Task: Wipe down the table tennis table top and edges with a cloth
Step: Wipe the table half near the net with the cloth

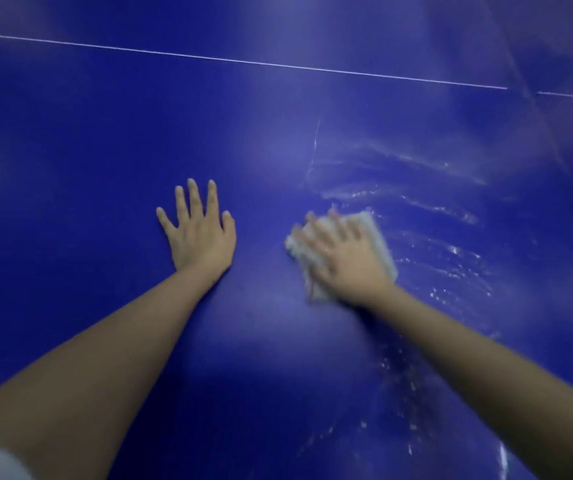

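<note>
Right hand flat on cloth, fingers spread, pressing not gripping. Left hand open, palm down on table top, bracing, well apart from cloth. Mid-wipe on top surface, wet streaks to right. Next I'd guess dry patch toward left, edges later. Cloth folded rectangle, long axis running near-left to far-right.
</note>
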Demonstrator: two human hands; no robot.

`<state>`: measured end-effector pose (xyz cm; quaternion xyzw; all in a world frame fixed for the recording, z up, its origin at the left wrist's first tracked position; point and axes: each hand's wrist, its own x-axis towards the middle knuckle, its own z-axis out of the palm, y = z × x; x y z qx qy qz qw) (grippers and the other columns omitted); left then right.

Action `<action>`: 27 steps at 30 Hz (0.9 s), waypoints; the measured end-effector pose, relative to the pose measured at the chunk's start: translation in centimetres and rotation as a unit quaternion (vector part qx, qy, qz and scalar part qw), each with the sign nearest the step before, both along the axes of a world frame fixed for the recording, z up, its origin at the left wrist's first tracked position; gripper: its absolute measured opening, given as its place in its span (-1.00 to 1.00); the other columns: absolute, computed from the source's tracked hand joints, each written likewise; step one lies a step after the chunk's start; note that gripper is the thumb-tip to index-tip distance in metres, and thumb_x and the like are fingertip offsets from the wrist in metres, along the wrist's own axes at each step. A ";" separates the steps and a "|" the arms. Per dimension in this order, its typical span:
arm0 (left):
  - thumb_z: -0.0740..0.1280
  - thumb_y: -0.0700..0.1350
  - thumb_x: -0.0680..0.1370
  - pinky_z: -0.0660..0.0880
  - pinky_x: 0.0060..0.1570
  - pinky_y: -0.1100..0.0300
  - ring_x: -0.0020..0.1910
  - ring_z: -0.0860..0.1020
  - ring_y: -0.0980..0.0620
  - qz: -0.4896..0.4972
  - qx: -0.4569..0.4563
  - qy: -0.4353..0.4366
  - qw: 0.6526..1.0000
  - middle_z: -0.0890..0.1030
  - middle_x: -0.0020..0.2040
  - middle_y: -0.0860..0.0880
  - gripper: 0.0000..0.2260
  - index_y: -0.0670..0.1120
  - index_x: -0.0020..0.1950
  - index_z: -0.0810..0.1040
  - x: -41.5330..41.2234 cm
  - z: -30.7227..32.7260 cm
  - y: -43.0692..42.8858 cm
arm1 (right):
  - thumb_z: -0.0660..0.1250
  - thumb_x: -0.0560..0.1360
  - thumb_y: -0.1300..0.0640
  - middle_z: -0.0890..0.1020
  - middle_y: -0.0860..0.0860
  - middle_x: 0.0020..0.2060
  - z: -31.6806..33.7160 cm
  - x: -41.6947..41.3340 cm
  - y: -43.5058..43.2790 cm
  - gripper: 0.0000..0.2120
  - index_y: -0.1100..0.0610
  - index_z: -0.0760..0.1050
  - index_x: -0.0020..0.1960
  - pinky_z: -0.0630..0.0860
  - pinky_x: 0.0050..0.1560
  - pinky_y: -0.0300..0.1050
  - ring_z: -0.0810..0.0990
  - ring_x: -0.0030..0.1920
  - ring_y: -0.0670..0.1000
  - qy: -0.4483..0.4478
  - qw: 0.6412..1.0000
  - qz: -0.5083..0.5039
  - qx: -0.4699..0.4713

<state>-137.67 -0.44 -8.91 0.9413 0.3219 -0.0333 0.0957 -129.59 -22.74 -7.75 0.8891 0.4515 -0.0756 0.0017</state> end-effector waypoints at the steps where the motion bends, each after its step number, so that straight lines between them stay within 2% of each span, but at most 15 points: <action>1: -0.11 0.08 0.61 -0.22 0.41 -0.19 0.52 -0.18 -0.07 0.002 0.010 0.000 1.000 -0.14 0.55 -0.08 -0.48 0.02 0.54 -0.17 0.0 -0.2 -0.1 | 0.05 0.62 -0.07 0.10 -0.02 0.53 0.0 4.1 -0.4 -0.50 -0.10 0.04 0.53 -0.04 0.44 0.09 0.02 0.52 0.19 -0.006 0.997 -0.076 -0.003; 3: -0.11 0.08 0.60 -0.19 0.41 -0.20 0.52 -0.17 -0.07 0.006 0.020 -0.003 1.000 -0.12 0.55 -0.08 -0.48 0.02 0.54 -0.16 0.0 -0.3 -0.1 | 0.04 0.62 -0.07 0.07 0.00 0.54 0.1 10.7 -1.7 -0.47 -0.04 0.02 0.54 -0.05 0.45 0.10 -0.01 0.52 0.18 -0.001 0.972 -0.235 0.009; 5: -0.11 0.08 0.60 -0.17 0.41 -0.20 0.52 -0.15 -0.07 0.008 0.027 -0.004 1.000 -0.10 0.55 -0.08 -0.48 0.02 0.54 -0.15 0.0 -0.3 -0.1 | 0.07 0.60 -0.08 0.07 0.06 0.54 0.7 13.1 -1.8 -0.43 0.07 0.03 0.55 -0.03 0.45 0.15 0.00 0.51 0.20 0.010 0.947 -0.322 0.016; 6: -0.11 0.08 0.60 -0.15 0.41 -0.20 0.52 -0.14 -0.07 0.009 0.029 -0.003 1.000 -0.09 0.55 -0.08 -0.48 0.02 0.54 -0.15 0.1 -0.3 -0.2 | 0.07 0.60 -0.09 0.08 0.09 0.53 0.6 12.4 -1.1 -0.42 0.10 0.04 0.54 -0.03 0.45 0.15 0.00 0.51 0.22 0.011 0.952 -0.307 0.010; 7: -0.10 0.08 0.60 -0.14 0.41 -0.20 0.52 -0.14 -0.07 0.009 0.031 -0.001 0.999 -0.09 0.55 -0.08 -0.48 0.02 0.54 -0.15 -0.1 -0.3 -0.2 | 0.06 0.59 -0.09 0.10 0.11 0.53 0.4 10.5 -0.2 -0.42 0.11 0.06 0.53 -0.02 0.44 0.16 0.00 0.51 0.23 0.013 0.969 -0.248 0.005; 9: -0.09 0.08 0.60 -0.11 0.41 -0.21 0.53 -0.12 -0.07 0.008 0.038 -0.004 0.999 -0.07 0.55 -0.09 -0.47 0.02 0.54 -0.13 -0.2 -0.5 -0.2 | 0.03 0.54 -0.14 0.21 0.11 0.50 0.2 4.6 1.7 -0.41 0.09 0.17 0.51 0.06 0.42 0.24 0.11 0.48 0.29 0.023 0.998 -0.058 0.004; 11: -0.06 0.07 0.60 -0.09 0.41 -0.22 0.53 -0.09 -0.08 0.009 0.037 -0.009 0.999 -0.04 0.55 -0.10 -0.47 0.01 0.54 -0.10 -0.3 -0.6 0.0 | 0.03 0.47 -0.17 0.36 0.06 0.43 0.3 -0.5 2.7 -0.39 0.07 0.32 0.45 0.21 0.34 0.33 0.29 0.41 0.30 0.014 0.996 0.088 0.014; 13: -0.03 0.06 0.60 -0.07 0.40 -0.23 0.52 -0.06 -0.09 0.009 0.036 -0.011 0.999 -0.01 0.55 -0.10 -0.48 0.00 0.54 -0.08 -0.3 -0.7 0.0 | 0.05 0.50 -0.17 0.33 0.03 0.45 0.2 -0.3 4.0 -0.41 0.04 0.29 0.46 0.15 0.37 0.31 0.26 0.43 0.27 0.033 0.991 0.128 0.010; 15: -0.01 0.05 0.60 -0.06 0.40 -0.23 0.52 -0.04 -0.08 0.012 0.033 -0.010 0.999 0.00 0.55 -0.09 -0.48 0.01 0.53 -0.08 -0.2 -0.7 0.0 | 0.08 0.54 -0.16 0.21 0.00 0.50 -0.2 3.5 6.0 -0.43 0.00 0.17 0.51 -0.01 0.43 0.25 0.12 0.49 0.25 0.037 0.992 0.122 0.025; 17: 0.00 0.04 0.60 -0.06 0.40 -0.22 0.52 -0.04 -0.06 0.017 0.031 -0.009 0.999 0.00 0.54 -0.07 -0.48 0.02 0.52 -0.09 0.0 -0.6 0.0 | 0.08 0.58 -0.15 0.10 -0.03 0.53 -0.4 9.4 8.7 -0.43 -0.03 0.06 0.54 -0.10 0.43 0.16 0.01 0.51 0.22 0.025 0.997 0.070 0.025; 20: -0.01 0.05 0.61 -0.05 0.41 -0.21 0.52 -0.04 -0.05 0.018 0.034 -0.010 0.999 -0.01 0.54 -0.06 -0.50 0.03 0.52 -0.08 0.0 -0.5 -0.1 | 0.04 0.60 -0.13 0.08 -0.03 0.54 -0.4 19.4 10.4 -0.46 -0.05 0.03 0.54 -0.06 0.42 0.11 -0.02 0.51 0.23 -0.010 0.999 -0.048 0.017; 23: -0.11 0.09 0.57 -0.04 0.41 -0.20 0.52 -0.02 -0.04 0.019 0.039 -0.011 0.999 0.00 0.53 -0.05 -0.49 0.02 0.52 -0.06 0.0 -0.4 -0.2 | 0.01 0.59 -0.14 0.15 0.00 0.52 -0.2 28.9 6.5 -0.48 -0.04 0.10 0.53 0.01 0.42 0.23 0.04 0.47 0.32 -0.033 0.971 -0.237 0.025; 25: -0.14 0.11 0.54 -0.04 0.41 -0.20 0.52 -0.01 -0.04 0.016 0.039 -0.005 0.999 0.02 0.53 -0.06 -0.46 0.02 0.52 -0.06 0.0 -0.3 -0.2 | -0.02 0.57 -0.15 0.15 0.00 0.51 0.2 31.7 3.0 -0.47 -0.07 0.09 0.52 -0.03 0.43 0.28 0.03 0.46 0.34 -0.018 0.941 -0.338 0.022; 27: -0.12 0.10 0.55 -0.03 0.40 -0.20 0.52 -0.01 -0.05 0.015 0.041 -0.002 0.999 0.03 0.54 -0.07 -0.46 0.01 0.52 -0.05 0.0 -0.3 -0.1 | -0.05 0.57 -0.15 0.12 -0.01 0.53 0.2 29.8 1.4 -0.47 -0.09 0.08 0.52 -0.06 0.43 0.27 0.01 0.48 0.32 0.004 0.943 -0.331 0.020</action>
